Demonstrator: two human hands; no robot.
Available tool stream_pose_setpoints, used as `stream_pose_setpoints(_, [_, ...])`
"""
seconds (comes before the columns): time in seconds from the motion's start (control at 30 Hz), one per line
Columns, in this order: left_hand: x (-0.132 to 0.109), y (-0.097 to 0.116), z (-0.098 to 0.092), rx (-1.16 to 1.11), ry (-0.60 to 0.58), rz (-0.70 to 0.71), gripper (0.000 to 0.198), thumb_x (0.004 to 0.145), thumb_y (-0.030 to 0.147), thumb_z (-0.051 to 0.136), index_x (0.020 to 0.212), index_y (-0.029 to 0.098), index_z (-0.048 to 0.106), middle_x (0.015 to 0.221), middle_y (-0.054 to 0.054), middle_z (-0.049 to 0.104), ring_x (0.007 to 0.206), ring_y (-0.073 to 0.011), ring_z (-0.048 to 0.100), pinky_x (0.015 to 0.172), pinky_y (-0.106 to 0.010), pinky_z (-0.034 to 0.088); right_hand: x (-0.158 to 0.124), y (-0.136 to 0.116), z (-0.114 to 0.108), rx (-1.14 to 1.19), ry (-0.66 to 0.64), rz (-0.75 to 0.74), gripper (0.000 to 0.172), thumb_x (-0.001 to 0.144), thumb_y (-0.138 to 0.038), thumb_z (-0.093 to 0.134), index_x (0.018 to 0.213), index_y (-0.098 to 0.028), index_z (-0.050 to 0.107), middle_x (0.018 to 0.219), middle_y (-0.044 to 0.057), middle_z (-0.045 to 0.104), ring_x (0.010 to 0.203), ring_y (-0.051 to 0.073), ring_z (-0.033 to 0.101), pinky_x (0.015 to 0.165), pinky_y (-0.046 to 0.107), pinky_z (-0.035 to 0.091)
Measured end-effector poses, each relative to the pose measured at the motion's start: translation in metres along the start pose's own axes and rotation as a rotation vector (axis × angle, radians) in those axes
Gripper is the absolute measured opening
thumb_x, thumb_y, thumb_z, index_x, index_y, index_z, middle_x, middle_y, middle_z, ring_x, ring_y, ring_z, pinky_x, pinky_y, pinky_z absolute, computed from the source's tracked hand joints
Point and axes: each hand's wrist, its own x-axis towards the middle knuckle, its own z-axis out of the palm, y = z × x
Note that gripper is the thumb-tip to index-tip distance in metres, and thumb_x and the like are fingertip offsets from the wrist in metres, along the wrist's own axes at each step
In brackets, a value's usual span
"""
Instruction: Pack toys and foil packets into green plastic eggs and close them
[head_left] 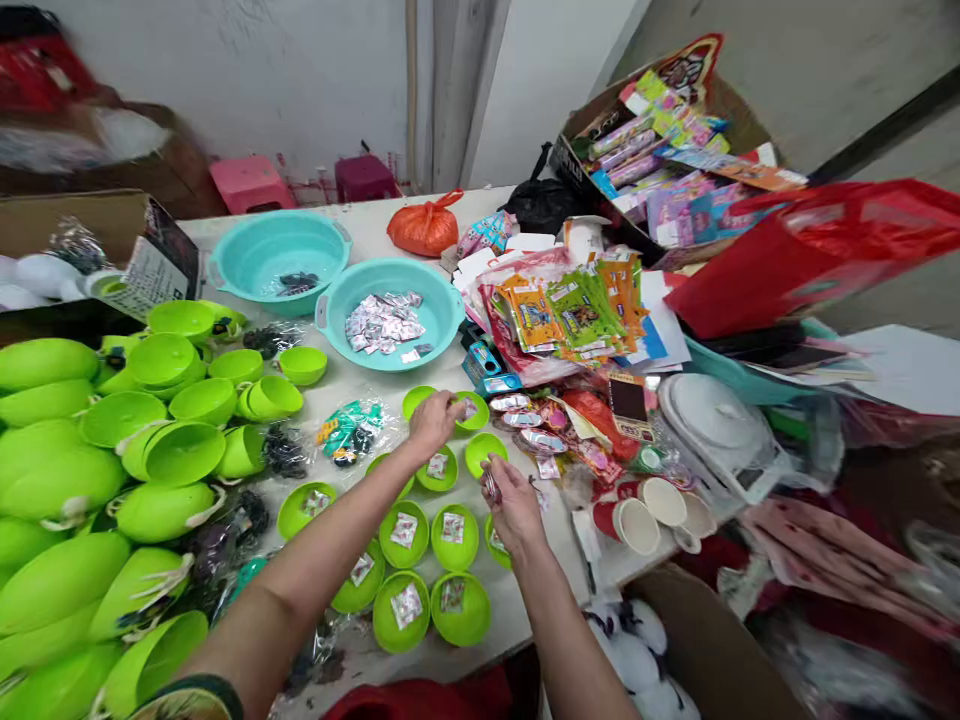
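My left hand (435, 420) reaches over a green bowl (477, 424), its fingers pinched together at a small printed sachet (468, 408). Whether the sachet also rests on the bowl I cannot tell. My right hand (516, 505) is closed round small silvery sachets (491, 486), partly hidden by the fingers, in front of another green bowl (486, 452). Several bowls stand in rows around my hands. Many hold one sachet, such as the front bowl (390, 632). A turquoise basin (442, 345) beyond them contains a pile of similar sachets.
Stacked green half-shells (161, 360) crowd the left side. A second turquoise basin (247, 235) stands behind. Orange and green packets (581, 310), a white scale (712, 425) and paper cups (637, 525) lie right. A carton (585, 165) of colourful boxes stands at the back right.
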Motion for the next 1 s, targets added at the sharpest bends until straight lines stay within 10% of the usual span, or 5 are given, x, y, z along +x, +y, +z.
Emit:
stream_pose_setpoints(0.23, [-0.047, 0.002, 0.035, -0.054, -0.312, 0.159, 0.034, 0.073, 0.033, 0.072, 0.104, 0.02, 0.067, 0.091, -0.002, 0.068, 0.079, -0.0182, 0.063, 0.069, -0.025, 0.046, -0.003, 0.003, -0.007, 0.032, -0.057, 0.008, 0.045, 0.053, -0.042, 0.089, 0.089, -0.021, 0.073, 0.091, 0.004, 0.075, 0.082, 0.019, 0.069, 0.068, 0.028, 0.057])
stream_pose_setpoints(0.5, [-0.062, 0.007, 0.055, -0.04, -0.25, 0.096, 0.021, 0.084, 0.031, 0.058, 0.101, 0.021, 0.067, 0.086, -0.001, 0.07, 0.079, -0.0179, 0.063, 0.068, -0.026, 0.043, -0.007, 0.008, -0.028, -0.11, -0.04, -0.05, 0.044, 0.046, -0.03, 0.092, 0.083, -0.018, 0.073, 0.076, 0.002, 0.074, 0.066, 0.015, 0.066, 0.06, 0.024, 0.052])
stream_pose_setpoints(0.83, [-0.053, 0.016, 0.042, -0.054, -0.181, 0.124, 0.039, 0.085, 0.039, 0.062, 0.117, 0.017, 0.065, 0.109, -0.009, 0.069, 0.097, -0.0238, 0.064, 0.078, -0.03, 0.048, -0.012, 0.009, -0.044, -0.226, 0.057, -0.049, 0.047, 0.049, -0.05, 0.09, 0.055, -0.014, 0.061, 0.039, -0.006, 0.05, 0.032, 0.002, 0.031, 0.031, 0.016, 0.02])
stream_pose_setpoints(1.0, [-0.059, -0.006, 0.019, -0.057, -0.147, 0.09, 0.025, 0.093, 0.035, 0.052, 0.101, 0.018, 0.069, 0.091, -0.004, 0.072, 0.085, -0.0189, 0.066, 0.077, -0.027, 0.05, -0.015, 0.009, -0.02, -0.159, -0.051, 0.062, 0.049, 0.051, -0.052, 0.089, 0.079, -0.017, 0.072, 0.06, -0.001, 0.066, 0.046, 0.007, 0.053, 0.04, 0.016, 0.044])
